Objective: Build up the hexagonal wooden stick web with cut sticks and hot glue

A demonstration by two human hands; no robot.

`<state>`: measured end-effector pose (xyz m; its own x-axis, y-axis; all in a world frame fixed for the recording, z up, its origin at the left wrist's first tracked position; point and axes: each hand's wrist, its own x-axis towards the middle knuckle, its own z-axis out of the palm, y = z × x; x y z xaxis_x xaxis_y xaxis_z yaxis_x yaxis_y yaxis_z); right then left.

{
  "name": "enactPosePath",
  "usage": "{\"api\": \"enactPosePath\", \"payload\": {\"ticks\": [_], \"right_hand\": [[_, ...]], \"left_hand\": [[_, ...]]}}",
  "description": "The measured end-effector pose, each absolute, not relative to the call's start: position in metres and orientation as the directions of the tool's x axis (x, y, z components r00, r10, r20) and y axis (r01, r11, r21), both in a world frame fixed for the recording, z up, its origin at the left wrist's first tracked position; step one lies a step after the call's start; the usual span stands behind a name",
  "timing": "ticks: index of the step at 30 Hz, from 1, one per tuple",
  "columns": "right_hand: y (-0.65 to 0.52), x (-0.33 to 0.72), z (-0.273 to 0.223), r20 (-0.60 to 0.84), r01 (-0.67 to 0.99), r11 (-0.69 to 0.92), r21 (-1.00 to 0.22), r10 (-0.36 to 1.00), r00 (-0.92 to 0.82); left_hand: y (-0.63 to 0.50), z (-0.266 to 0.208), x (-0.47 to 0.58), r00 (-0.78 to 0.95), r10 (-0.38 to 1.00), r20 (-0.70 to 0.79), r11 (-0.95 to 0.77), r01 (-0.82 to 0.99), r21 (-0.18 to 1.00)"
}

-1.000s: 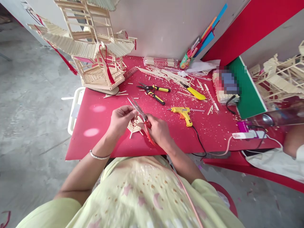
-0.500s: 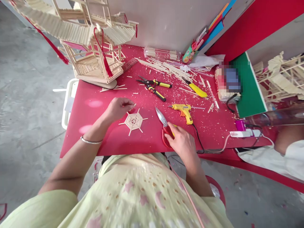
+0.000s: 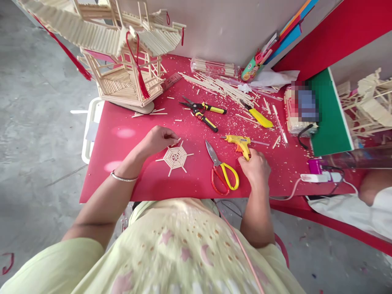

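My left hand [image 3: 159,139] pinches a short piece of wooden stick [image 3: 178,141] just above a spider-web-shaped stick piece [image 3: 175,158], which lies flat with several spokes sticking out. My right hand [image 3: 256,168] is closed around the handle of a yellow glue gun [image 3: 241,142], whose nozzle points left over the table. Between the web piece and my right hand lie scissors [image 3: 218,162] with one red and one yellow handle loop, blades apart from both hands.
Black-and-yellow pliers [image 3: 200,111], a yellow utility knife [image 3: 259,117] and loose sticks [image 3: 225,90] lie farther back on the red table [image 3: 116,185]. A stick pavilion [image 3: 128,83] with red tassels stands back left. A power strip [image 3: 318,177] is right, near another person's arm [image 3: 370,183].
My right hand has let go of the scissors, leaving them on the table, and has moved right to grip the glue gun's handle. My left hand still pinches the stick piece.
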<state>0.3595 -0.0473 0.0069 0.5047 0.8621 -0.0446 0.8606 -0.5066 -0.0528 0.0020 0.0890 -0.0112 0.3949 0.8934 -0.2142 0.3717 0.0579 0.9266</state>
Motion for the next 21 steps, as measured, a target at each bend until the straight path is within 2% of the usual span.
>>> {"api": "enactPosePath", "payload": {"ticks": [3, 5, 8, 11, 16, 21], "right_hand": [[-0.049, 0.361, 0.012, -0.031, 0.845, -0.505, -0.176, 0.861, 0.509], [-0.054, 0.356, 0.016, -0.002, 0.806, -0.497, -0.322, 0.852, 0.524], [-0.059, 0.339, 0.023, -0.049, 0.71, -0.433, -0.555, 0.869, 0.492], [-0.057, 0.32, 0.025, -0.067, 0.599, -0.355, -0.718, 0.892, 0.447], [-0.046, 0.299, 0.024, 0.001, 0.387, -0.203, -0.9, 0.884, 0.467], [-0.046, 0.287, 0.029, -0.016, 0.341, -0.168, -0.925, 0.913, 0.407]], "left_hand": [[0.089, -0.012, -0.001, 0.404, 0.891, -0.205, 0.037, 0.387, 0.921], [0.089, -0.011, -0.002, 0.412, 0.891, -0.189, -0.001, 0.419, 0.908], [0.089, -0.009, 0.0, 0.426, 0.886, -0.183, -0.044, 0.47, 0.882], [0.089, -0.011, 0.002, 0.428, 0.883, -0.192, -0.062, 0.513, 0.856], [0.089, -0.014, 0.002, 0.43, 0.882, -0.192, -0.098, 0.566, 0.819], [0.088, -0.01, 0.001, 0.477, 0.858, -0.192, -0.17, 0.616, 0.769]]}}
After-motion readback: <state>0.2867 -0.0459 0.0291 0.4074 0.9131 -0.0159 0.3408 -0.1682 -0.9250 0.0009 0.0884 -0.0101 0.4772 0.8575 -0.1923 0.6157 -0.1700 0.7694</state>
